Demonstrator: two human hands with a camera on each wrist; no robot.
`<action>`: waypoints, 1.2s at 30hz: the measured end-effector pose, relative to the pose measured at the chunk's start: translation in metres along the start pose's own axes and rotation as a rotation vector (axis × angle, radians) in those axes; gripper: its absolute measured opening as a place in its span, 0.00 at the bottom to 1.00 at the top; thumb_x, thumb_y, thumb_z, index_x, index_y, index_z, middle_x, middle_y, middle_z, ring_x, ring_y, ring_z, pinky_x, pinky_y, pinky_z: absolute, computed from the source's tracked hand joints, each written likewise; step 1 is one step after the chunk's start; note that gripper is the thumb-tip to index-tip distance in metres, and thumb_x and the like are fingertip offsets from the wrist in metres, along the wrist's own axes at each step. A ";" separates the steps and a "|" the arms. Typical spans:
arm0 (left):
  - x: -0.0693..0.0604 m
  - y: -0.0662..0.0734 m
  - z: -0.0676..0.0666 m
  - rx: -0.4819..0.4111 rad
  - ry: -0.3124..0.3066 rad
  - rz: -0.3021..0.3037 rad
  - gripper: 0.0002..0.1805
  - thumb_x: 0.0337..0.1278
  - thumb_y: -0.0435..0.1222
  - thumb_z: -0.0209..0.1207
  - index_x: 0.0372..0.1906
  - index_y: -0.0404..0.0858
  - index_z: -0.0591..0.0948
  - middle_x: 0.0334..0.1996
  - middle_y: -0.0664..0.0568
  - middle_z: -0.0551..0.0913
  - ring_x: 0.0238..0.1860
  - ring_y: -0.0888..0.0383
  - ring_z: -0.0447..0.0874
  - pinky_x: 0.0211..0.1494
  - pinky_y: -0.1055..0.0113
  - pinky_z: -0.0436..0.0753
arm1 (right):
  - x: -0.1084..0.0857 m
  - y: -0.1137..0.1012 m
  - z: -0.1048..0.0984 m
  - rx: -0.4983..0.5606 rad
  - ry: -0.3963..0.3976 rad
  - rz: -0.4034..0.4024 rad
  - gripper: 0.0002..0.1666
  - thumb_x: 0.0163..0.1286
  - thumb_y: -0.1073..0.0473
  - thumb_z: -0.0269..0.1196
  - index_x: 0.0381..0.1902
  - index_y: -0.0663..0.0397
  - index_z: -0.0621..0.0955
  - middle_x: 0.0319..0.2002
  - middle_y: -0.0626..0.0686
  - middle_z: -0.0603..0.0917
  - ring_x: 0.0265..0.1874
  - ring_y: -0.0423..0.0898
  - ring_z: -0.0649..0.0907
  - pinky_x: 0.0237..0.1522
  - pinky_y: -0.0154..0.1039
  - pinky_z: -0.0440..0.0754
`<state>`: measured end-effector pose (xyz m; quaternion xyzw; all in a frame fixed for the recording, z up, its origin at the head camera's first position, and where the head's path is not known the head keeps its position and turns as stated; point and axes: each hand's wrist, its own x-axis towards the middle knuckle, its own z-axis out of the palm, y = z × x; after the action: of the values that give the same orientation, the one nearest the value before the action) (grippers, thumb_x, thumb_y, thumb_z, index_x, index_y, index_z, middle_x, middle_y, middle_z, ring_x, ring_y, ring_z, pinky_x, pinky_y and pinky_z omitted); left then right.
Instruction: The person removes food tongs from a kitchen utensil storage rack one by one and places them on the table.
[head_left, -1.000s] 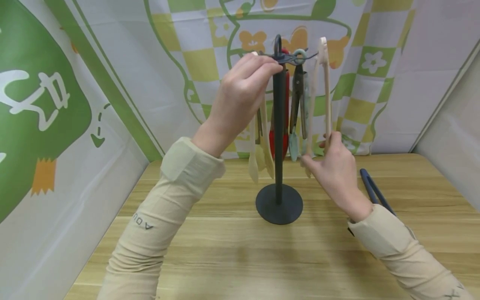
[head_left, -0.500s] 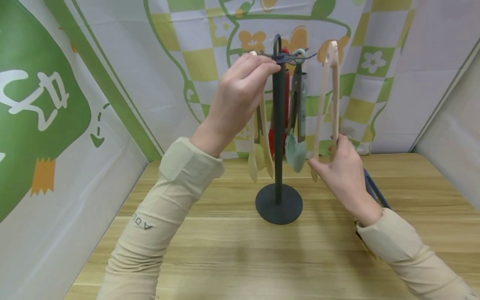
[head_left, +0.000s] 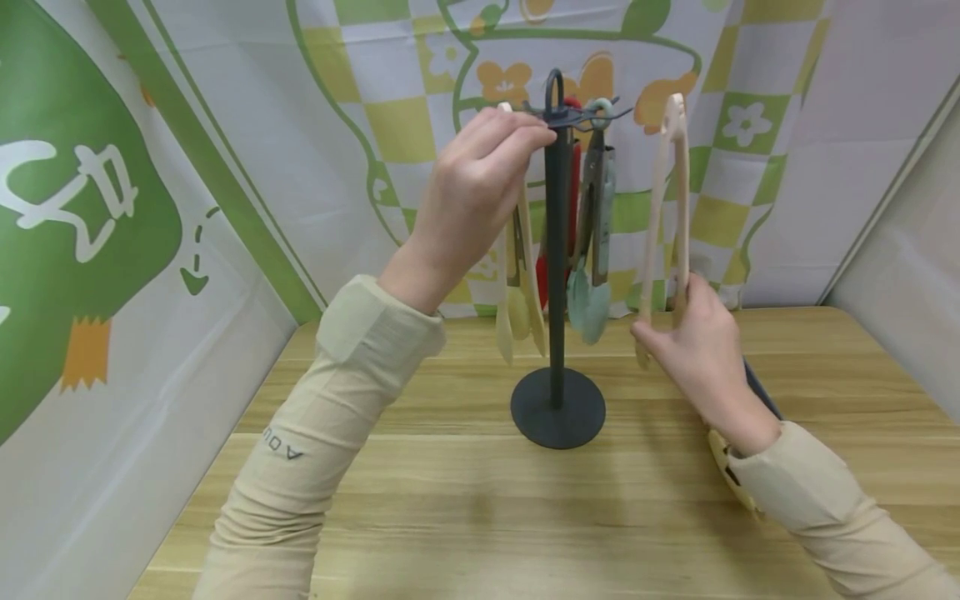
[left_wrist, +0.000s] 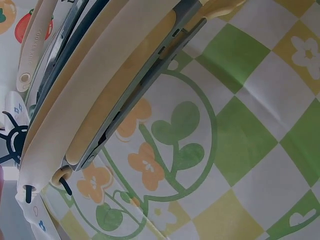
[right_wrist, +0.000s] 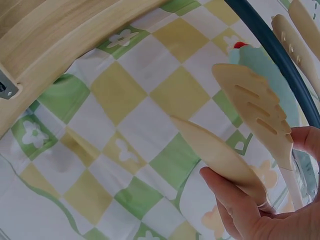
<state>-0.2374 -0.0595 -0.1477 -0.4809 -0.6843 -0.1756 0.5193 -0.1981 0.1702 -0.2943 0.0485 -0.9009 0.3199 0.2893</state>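
The right-hand grip [head_left: 701, 346] pinches the cream tongs [head_left: 682, 208] low down, at three o'clock of the black rack [head_left: 557, 267] and apart from it; the left-hand grip [head_left: 480, 179] pinches the rack's top.

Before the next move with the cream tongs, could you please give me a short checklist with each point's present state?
1. Stand upright: ok, its round base sits flat on the table.
2. Left hand at the stand: ok, its fingertips touch the top.
3. Right hand holding the cream tongs: ok, near their lower ends.
4. Cream tongs off the hooks: ok, a gap shows in the head view.
5. Space around the right sleeve free: not ok, dark blue tongs and a yellow item lie there.
6. Every hanging utensil secure: cannot tell, the left hand covers some hooks.
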 end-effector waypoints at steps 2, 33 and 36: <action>0.000 0.000 0.000 -0.006 -0.007 -0.012 0.11 0.61 0.23 0.46 0.37 0.26 0.80 0.38 0.40 0.82 0.41 0.48 0.78 0.60 0.72 0.68 | -0.001 0.001 -0.001 -0.001 -0.005 0.007 0.31 0.52 0.57 0.67 0.46 0.72 0.68 0.28 0.59 0.70 0.24 0.53 0.70 0.20 0.43 0.70; -0.001 -0.001 -0.001 -0.004 0.002 -0.009 0.11 0.60 0.22 0.46 0.37 0.26 0.80 0.37 0.40 0.82 0.40 0.48 0.79 0.60 0.72 0.67 | -0.007 0.029 -0.019 -0.096 -0.107 0.123 0.30 0.53 0.52 0.67 0.44 0.68 0.69 0.31 0.63 0.75 0.23 0.56 0.76 0.16 0.42 0.75; -0.001 -0.001 -0.001 -0.003 0.000 -0.010 0.11 0.60 0.22 0.46 0.37 0.26 0.80 0.37 0.40 0.82 0.40 0.48 0.79 0.60 0.72 0.67 | -0.008 0.032 -0.021 -0.106 -0.105 0.124 0.31 0.52 0.52 0.67 0.44 0.69 0.69 0.31 0.63 0.74 0.24 0.57 0.76 0.18 0.44 0.75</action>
<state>-0.2373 -0.0611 -0.1476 -0.4782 -0.6864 -0.1795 0.5176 -0.1902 0.2074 -0.3028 -0.0060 -0.9318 0.2859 0.2237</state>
